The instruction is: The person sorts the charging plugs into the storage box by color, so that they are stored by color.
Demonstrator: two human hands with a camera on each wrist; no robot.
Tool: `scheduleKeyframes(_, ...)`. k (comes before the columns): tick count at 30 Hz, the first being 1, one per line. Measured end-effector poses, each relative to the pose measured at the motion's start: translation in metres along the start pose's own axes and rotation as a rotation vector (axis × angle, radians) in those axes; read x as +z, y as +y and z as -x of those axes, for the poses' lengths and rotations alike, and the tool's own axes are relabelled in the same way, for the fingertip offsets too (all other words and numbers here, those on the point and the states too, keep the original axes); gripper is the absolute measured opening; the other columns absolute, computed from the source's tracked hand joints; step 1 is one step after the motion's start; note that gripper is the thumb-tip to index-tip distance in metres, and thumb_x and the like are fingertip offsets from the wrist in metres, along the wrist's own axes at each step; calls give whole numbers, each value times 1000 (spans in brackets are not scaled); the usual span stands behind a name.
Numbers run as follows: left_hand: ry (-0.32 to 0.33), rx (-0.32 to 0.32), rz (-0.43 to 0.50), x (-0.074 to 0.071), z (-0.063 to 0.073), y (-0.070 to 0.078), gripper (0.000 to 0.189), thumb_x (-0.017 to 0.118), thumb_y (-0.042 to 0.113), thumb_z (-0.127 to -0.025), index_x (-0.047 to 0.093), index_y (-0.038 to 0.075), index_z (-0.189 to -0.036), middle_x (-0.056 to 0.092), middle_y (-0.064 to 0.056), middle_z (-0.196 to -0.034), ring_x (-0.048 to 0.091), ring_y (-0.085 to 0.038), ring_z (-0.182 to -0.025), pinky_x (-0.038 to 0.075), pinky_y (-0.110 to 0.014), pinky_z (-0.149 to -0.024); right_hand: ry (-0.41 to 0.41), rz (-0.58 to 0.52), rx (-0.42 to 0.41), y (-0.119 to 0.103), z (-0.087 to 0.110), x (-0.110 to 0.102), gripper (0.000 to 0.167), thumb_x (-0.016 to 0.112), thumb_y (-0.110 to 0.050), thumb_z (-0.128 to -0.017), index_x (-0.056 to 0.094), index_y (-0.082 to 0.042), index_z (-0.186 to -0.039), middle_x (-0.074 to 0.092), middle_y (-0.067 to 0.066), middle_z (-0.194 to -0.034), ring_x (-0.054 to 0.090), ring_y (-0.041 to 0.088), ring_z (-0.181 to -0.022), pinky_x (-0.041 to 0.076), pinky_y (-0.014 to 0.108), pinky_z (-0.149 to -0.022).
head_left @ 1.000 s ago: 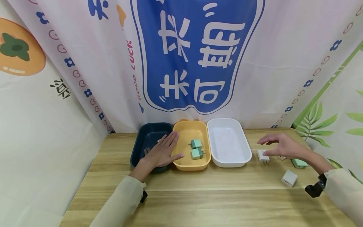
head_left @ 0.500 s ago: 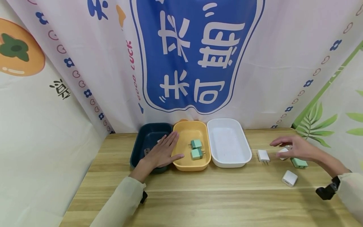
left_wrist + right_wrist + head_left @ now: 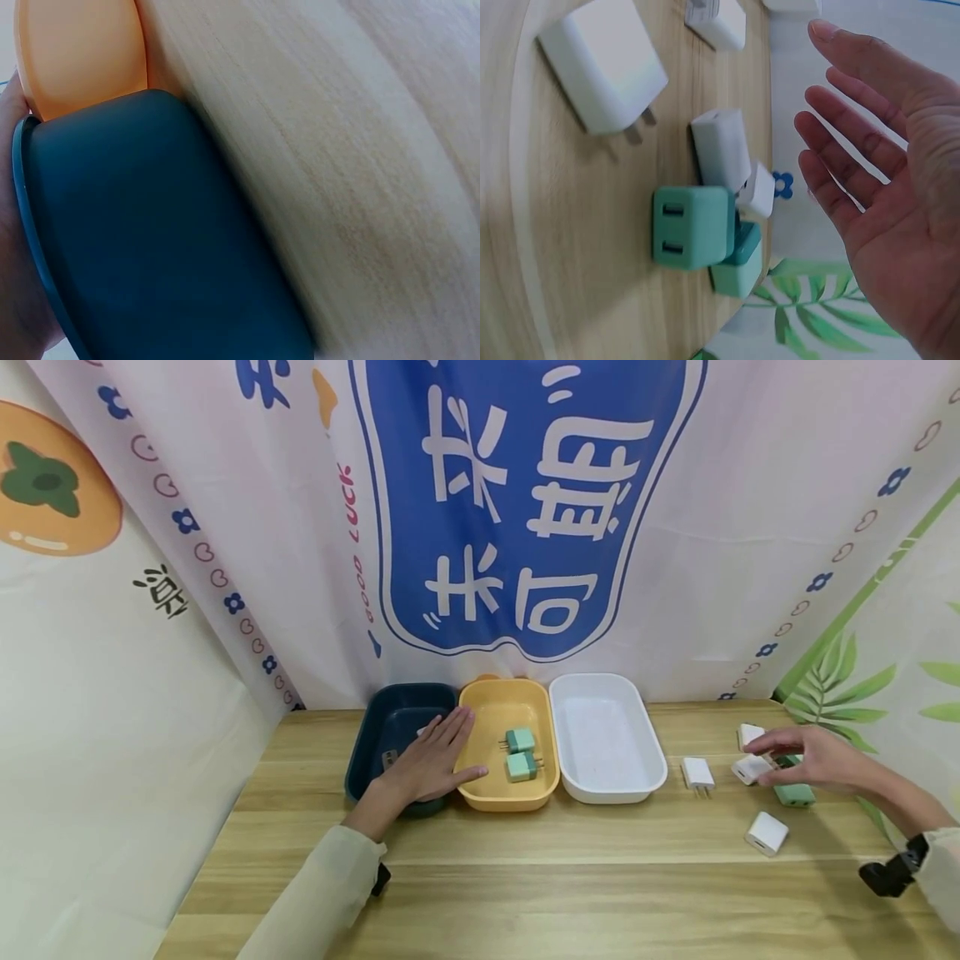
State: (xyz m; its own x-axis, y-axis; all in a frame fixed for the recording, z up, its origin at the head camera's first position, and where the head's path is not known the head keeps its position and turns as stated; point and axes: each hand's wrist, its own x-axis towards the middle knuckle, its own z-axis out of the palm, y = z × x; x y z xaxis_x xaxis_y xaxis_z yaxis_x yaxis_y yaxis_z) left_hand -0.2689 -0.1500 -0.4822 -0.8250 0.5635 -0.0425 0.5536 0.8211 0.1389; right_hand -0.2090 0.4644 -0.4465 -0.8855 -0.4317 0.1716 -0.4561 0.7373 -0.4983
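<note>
My left hand (image 3: 423,764) lies with straight fingers across the dark blue tray (image 3: 401,697) and the edge of the yellow tray (image 3: 480,693). Above a group of chargers on the right, my right hand (image 3: 825,760) hovers with relaxed, spread fingers and nothing in them. Nearest to it are a white charger (image 3: 750,769), another white charger (image 3: 751,736) behind, and a green charger (image 3: 795,794). A second green charger (image 3: 739,270) shows in the right wrist view. Two more white chargers lie apart, one with prongs (image 3: 697,772) and one nearer the front (image 3: 767,833).
Two green chargers (image 3: 519,741) lie in the yellow tray. A white tray (image 3: 603,735) stands to its right, touching it. Small items, partly hidden by my left hand, are in the dark blue tray. A printed curtain (image 3: 697,568) hangs behind the wooden table (image 3: 570,885).
My right hand has moved right, from over the pronged white charger to over the group of chargers, uncovering white ones there. My left hand has stayed in place.
</note>
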Motion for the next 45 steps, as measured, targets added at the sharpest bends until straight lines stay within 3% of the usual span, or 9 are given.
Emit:
scheduleKeyframes(7,-6,-2,10,0,0,0,101,36,76,-103,1,9,-171,-1,-8,-179,-1,-23,-165,3,-47,-134,14,17,-20,15,12,0,45,98,-11,-71,80,-8,-112,75,-18,-114,65,-9,-99,52,12,-80)
scheduleKeyframes(11,-7,3,6,2,-1,-1,101,35,76,-103,0,9,-171,-1,-8,-179,0,-24,-165,4,-47,-134,4,-12,-10,20,19,0,44,96,-8,-74,79,-4,-115,73,-21,-115,66,-8,-100,52,10,-80)
scheduleKeyframes(17,0,6,7,0,0,-2,101,37,75,-104,0,9,-171,-1,-8,-179,0,-24,-165,5,-48,-134,3,-44,45,25,26,-1,44,94,-6,-75,79,-3,-116,69,-27,-118,64,-8,-99,54,14,-79)
scheduleKeyframes(21,2,8,5,-1,1,-1,101,38,74,-104,0,9,-171,-2,-7,-179,0,-24,-165,5,-48,-134,-11,-29,71,30,31,-1,43,94,-6,-76,78,0,-115,71,-23,-112,65,-7,-96,58,20,-75)
scheduleKeyframes(27,7,12,5,0,0,-1,101,38,74,-104,1,8,-171,-1,-9,-179,0,-24,-165,5,-48,-134,-17,0,119,36,37,0,42,95,-9,-76,78,-1,-114,72,-22,-110,62,-10,-95,57,19,-76)
scheduleKeyframes(35,15,14,11,0,1,-1,100,39,73,-104,5,7,-171,2,-10,-179,2,-25,-165,5,-49,-134,-19,39,192,35,41,2,45,97,-19,-75,80,-6,-115,76,13,-113,58,-13,-94,57,21,-72)
scheduleKeyframes(40,9,16,13,-1,2,0,100,39,73,-104,4,7,-170,1,-10,-179,1,-25,-165,5,-49,-134,-15,52,223,35,42,2,47,98,-25,-74,81,-7,-115,76,9,-113,59,-12,-93,58,23,-71)
scheduleKeyframes(45,6,13,12,-2,1,0,100,39,73,-104,4,7,-170,1,-10,-179,1,-25,-165,5,-48,-134,-23,56,214,38,42,4,46,97,-23,-75,80,-5,-114,74,23,-116,60,-11,-91,59,23,-70)
